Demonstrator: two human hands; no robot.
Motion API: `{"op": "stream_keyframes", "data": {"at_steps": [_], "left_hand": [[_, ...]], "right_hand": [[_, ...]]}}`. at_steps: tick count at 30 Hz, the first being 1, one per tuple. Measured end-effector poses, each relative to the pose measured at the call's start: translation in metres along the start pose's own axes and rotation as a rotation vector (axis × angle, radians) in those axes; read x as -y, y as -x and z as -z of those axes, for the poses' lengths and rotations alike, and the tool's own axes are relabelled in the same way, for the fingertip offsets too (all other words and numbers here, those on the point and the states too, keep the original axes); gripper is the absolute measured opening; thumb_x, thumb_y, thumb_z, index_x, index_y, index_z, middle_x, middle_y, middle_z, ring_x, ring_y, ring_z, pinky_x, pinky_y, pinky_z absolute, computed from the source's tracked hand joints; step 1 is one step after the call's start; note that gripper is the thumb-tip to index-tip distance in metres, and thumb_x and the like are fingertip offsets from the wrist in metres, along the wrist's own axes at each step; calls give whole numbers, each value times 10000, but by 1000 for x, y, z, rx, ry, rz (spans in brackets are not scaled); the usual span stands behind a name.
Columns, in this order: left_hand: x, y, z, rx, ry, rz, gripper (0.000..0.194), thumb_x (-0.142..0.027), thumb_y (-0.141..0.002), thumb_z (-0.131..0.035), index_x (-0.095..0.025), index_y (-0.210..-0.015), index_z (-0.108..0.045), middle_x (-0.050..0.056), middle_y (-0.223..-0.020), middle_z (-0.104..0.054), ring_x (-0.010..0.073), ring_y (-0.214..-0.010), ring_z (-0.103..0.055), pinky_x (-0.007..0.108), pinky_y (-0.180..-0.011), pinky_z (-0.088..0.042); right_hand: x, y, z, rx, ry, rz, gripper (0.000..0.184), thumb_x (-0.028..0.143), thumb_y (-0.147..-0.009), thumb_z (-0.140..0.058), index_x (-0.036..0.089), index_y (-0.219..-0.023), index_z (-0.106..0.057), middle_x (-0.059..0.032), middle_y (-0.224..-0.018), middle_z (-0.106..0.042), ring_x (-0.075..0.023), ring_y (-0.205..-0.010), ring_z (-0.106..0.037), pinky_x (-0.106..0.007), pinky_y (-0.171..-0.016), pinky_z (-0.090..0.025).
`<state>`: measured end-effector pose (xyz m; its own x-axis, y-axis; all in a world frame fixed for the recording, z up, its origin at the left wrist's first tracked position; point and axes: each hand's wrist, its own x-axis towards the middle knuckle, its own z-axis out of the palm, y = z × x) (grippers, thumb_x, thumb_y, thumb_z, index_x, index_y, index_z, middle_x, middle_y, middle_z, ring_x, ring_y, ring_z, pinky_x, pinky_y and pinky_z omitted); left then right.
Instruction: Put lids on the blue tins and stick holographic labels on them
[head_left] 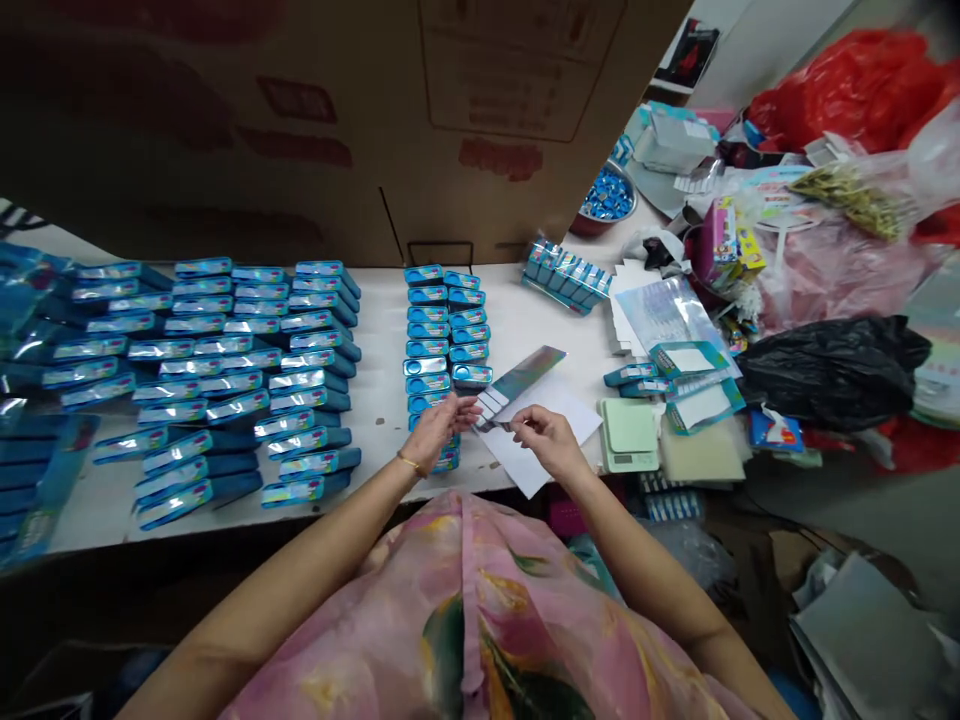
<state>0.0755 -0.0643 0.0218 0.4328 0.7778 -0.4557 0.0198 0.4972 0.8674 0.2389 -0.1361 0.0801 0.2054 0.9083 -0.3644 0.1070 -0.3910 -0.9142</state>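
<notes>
My left hand (pixel 441 428) and my right hand (pixel 546 436) both pinch the near end of a flat, shiny card sleeve (pixel 520 382) held just above the white table (pixel 382 400). The sleeve slants away to the upper right over a white sheet (pixel 547 440). Right beside my left hand stand two columns of small blue boxes (pixel 442 335). A gold bangle sits on my left wrist.
Many rows of blue boxes (pixel 217 370) cover the table's left half. A large cardboard box (pixel 337 120) rises behind. On the right lie a small green scale (pixel 628 432), flat card stacks (pixel 675 330), a bowl of blue pieces (pixel 607 195), and black and red bags (pixel 832 370).
</notes>
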Motion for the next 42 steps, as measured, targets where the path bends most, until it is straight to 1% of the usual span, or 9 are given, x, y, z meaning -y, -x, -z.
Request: {"op": "stream_keyframes", "data": {"at_steps": [4, 9, 13, 18, 25, 30, 34, 38, 42], "left_hand": [[5, 34, 26, -48, 79, 71, 470, -340, -517, -728, -138, -923, -603, 23, -752, -616, 133, -717, -569, 288, -707, -437], [17, 56, 63, -119, 101, 144, 441, -287, -489, -739, -132, -880, -607, -19, -651, -562, 79, -585, -499, 226, -580, -385], [28, 69, 88, -127, 117, 189, 467, -279, -494, -730, -131, -915, -590, -26, -649, -552, 57, -562, -473, 196, -538, -341], [45, 68, 99, -139, 61, 225, 463, -280, -477, -715, -119, -883, -561, -30, -592, -546, 55, -506, -441, 197, -493, -296], [61, 52, 106, -129, 33, 212, 450, -292, -450, -698, -124, -838, -546, -40, -565, -524, 58, -482, -425, 204, -483, -278], [74, 44, 106, -108, -1, 189, 452, -315, -454, -685, -129, -837, -531, -33, -584, -543, 84, -538, -486, 219, -541, -336], [91, 38, 99, -178, -43, 103, 412, -335, -465, -663, -148, -804, -521, -31, -608, -546, 106, -590, -524, 254, -627, -399], [103, 42, 98, -269, -157, 62, 382, -340, -526, -638, -156, -844, -535, 19, -754, -598, 121, -628, -544, 268, -646, -426], [89, 48, 96, -378, -319, -57, 284, -364, -671, -529, -157, -862, -567, 51, -813, -612, 138, -691, -547, 276, -694, -432]], "right_hand": [[-12, 6, -37, -18, -256, -185, 178, 322, -612, -617, 159, -666, -571, 33, -490, -530, -81, -454, -462, -196, -438, -339], [-29, 16, -84, -61, -420, -288, 208, 315, -553, -666, 146, -643, -584, 32, -497, -535, -66, -432, -451, -180, -398, -282], [-48, 20, -113, -96, -403, -312, 213, 343, -569, -651, 149, -628, -584, 32, -513, -537, -62, -420, -423, -185, -391, -258], [-76, 22, -133, -224, -161, -211, 214, 369, -609, -616, 156, -620, -597, 36, -519, -518, -74, -439, -403, -207, -444, -310], [-95, 17, -141, -329, 149, -105, 251, 398, -679, -541, 163, -676, -631, 0, -595, -579, -120, -548, -471, -231, -537, -366], [-92, 15, -143, -300, 380, -41, 201, 332, -741, -502, 179, -702, -626, -10, -664, -597, -127, -599, -496, -241, -598, -377], [-85, 17, -141, -287, 719, -8, 189, 295, -793, -468, 178, -851, -605, -20, -713, -596, -140, -625, -510, -246, -586, -361], [-82, 27, -129, -27, 1104, 227, 288, 209, -855, -361, 198, -1060, -563, -75, -835, -596, -166, -707, -521, -274, -617, -355], [-78, 27, -107, 239, 1307, 387, 384, 161, -839, -363, 222, -1197, -488, -90, -840, -579, -179, -707, -509, -302, -641, -357]]}}
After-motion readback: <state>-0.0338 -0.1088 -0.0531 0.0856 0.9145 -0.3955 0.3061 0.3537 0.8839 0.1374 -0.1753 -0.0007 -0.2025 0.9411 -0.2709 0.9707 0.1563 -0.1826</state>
